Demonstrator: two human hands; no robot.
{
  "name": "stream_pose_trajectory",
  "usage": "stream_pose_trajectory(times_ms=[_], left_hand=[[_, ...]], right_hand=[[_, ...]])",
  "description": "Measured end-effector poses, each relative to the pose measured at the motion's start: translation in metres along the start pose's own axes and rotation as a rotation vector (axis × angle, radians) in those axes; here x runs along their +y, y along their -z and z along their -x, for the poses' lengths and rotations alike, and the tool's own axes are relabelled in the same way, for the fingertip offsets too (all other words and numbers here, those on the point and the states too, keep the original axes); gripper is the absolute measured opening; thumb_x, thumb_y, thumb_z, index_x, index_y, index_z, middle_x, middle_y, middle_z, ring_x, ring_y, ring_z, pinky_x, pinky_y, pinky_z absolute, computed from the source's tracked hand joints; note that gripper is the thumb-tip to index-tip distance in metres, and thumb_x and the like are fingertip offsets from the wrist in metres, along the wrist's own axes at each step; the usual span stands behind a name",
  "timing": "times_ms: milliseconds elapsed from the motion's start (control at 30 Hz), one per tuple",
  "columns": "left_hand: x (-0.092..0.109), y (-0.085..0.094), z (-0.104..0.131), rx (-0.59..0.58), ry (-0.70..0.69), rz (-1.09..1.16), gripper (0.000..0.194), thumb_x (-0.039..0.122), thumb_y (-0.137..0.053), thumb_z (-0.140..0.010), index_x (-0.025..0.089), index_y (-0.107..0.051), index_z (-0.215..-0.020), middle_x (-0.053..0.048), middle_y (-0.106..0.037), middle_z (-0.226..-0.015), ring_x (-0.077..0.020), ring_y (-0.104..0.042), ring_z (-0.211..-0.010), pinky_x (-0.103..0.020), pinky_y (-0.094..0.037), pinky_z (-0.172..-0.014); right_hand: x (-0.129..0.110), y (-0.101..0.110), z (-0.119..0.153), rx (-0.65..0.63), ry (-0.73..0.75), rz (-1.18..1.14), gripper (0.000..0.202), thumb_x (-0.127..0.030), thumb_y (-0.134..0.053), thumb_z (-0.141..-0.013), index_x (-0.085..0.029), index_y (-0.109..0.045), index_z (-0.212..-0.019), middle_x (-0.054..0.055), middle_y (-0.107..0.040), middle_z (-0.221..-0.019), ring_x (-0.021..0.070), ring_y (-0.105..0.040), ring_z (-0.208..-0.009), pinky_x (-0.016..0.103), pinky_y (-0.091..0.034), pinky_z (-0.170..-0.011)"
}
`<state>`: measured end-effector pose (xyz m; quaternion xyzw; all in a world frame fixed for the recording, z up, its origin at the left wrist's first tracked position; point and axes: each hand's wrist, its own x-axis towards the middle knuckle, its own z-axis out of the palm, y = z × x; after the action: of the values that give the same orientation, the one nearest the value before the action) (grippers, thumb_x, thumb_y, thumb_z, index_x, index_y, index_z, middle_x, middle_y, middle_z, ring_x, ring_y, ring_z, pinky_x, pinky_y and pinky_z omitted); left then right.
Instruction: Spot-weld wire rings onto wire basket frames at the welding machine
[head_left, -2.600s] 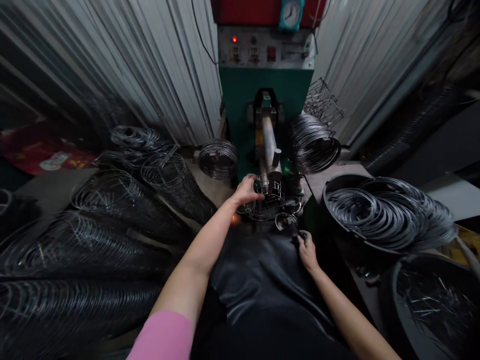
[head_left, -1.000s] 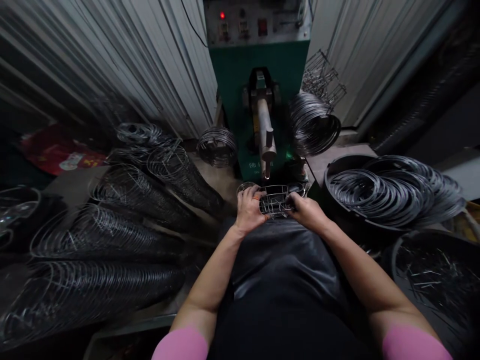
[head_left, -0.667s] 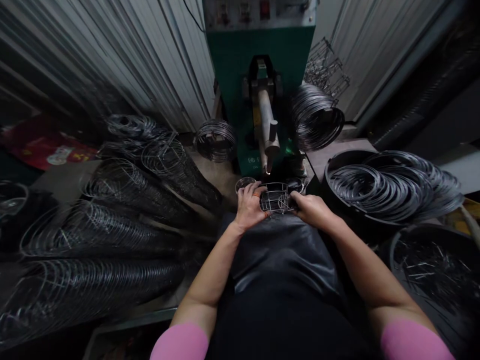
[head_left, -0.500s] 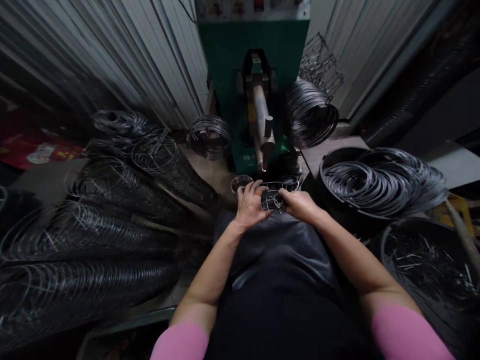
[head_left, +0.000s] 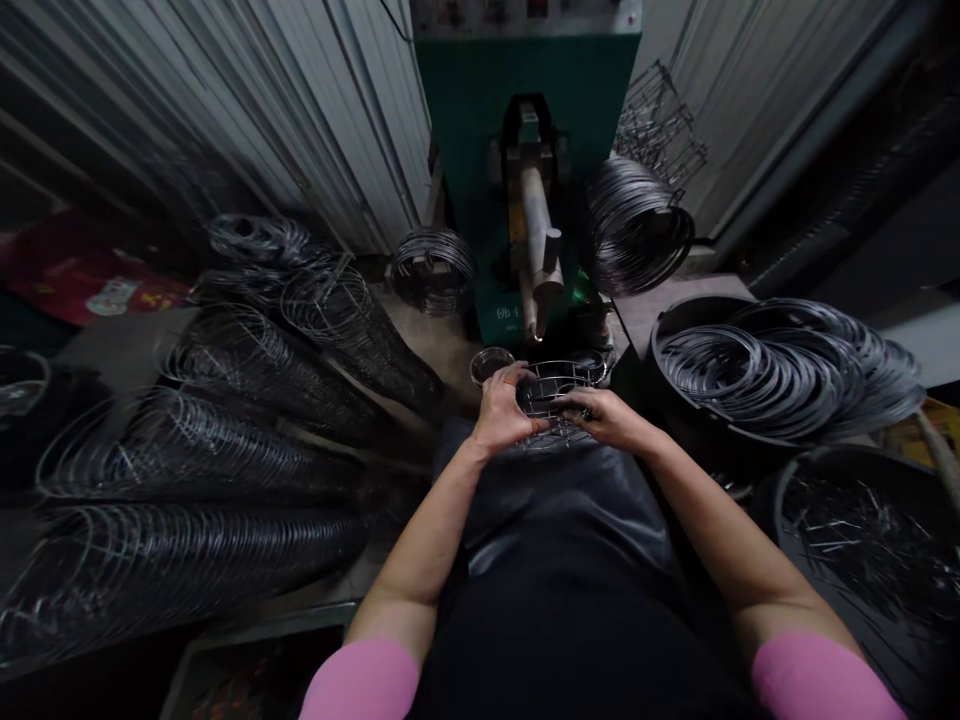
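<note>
A round wire basket [head_left: 546, 371] of thin metal rods is below the electrode tip of a green spot welding machine [head_left: 450, 120]. My left hand [head_left: 504, 410] grips its left side, thumb and fingers around the wires, an orange band on one finger. On the right, my right hand [head_left: 604, 415] has its fingers curled together at the basket's near right wires; whether a small loose piece is also between them is hidden. The machine's upper arm [head_left: 537, 205] ends just above the basket's far rim, with a bright spot at its tip.
Stacks of wire frames [head_left: 225, 450] lie at the left. Wire ring bundles hang beside the machine, left [head_left: 433, 270] and right [head_left: 637, 225]. At the right stand a black tub [head_left: 660, 345] heaped with wire rings and a bin [head_left: 784, 490] of short metal rods.
The basket has tilted, showing more of its near wires. My right hand has shifted from its right edge to the near wires, fingers curling inward. My left hand keeps its hold. The view has swung slightly left.
</note>
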<state>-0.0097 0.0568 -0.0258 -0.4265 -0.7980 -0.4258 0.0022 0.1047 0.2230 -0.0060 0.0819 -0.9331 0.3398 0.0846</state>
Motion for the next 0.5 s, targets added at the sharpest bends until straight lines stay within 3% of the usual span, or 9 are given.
stream_pose_trajectory(times_ms=[133,267,500], left_hand=[[-0.004,-0.001,-0.001,0.018,-0.005,0.039,0.07,0.024,-0.082,-0.043,0.019,-0.051,-0.105,-0.01,-0.053,-0.122,-0.0278,-0.05,-0.114,-0.042,-0.039,-0.097],[-0.009,-0.002,-0.003,0.003,-0.003,0.045,0.068,0.022,-0.082,-0.042,0.019,-0.053,-0.104,-0.01,-0.052,-0.124,-0.0286,-0.048,-0.116,-0.045,-0.038,-0.099],[-0.021,-0.004,-0.009,0.017,0.012,0.093,0.067,0.026,-0.083,-0.045,0.019,-0.053,-0.104,-0.011,-0.051,-0.124,-0.0284,-0.048,-0.117,-0.046,-0.036,-0.1]], right_hand=[[-0.001,0.003,-0.001,-0.022,0.004,0.014,0.027,-0.022,-0.05,-0.086,-0.019,-0.062,-0.11,0.008,-0.065,-0.1,0.019,-0.062,-0.093,0.032,-0.049,-0.082],[0.0,0.002,-0.004,-0.037,-0.021,0.037,0.032,-0.019,-0.063,-0.077,-0.019,-0.063,-0.109,0.008,-0.065,-0.1,0.0204,-0.062,-0.093,0.031,-0.05,-0.081],[0.011,-0.009,-0.012,0.069,-0.026,0.015,0.021,-0.013,-0.059,-0.077,-0.019,-0.065,-0.096,0.005,-0.067,-0.089,0.0174,-0.064,-0.083,0.027,-0.05,-0.074]])
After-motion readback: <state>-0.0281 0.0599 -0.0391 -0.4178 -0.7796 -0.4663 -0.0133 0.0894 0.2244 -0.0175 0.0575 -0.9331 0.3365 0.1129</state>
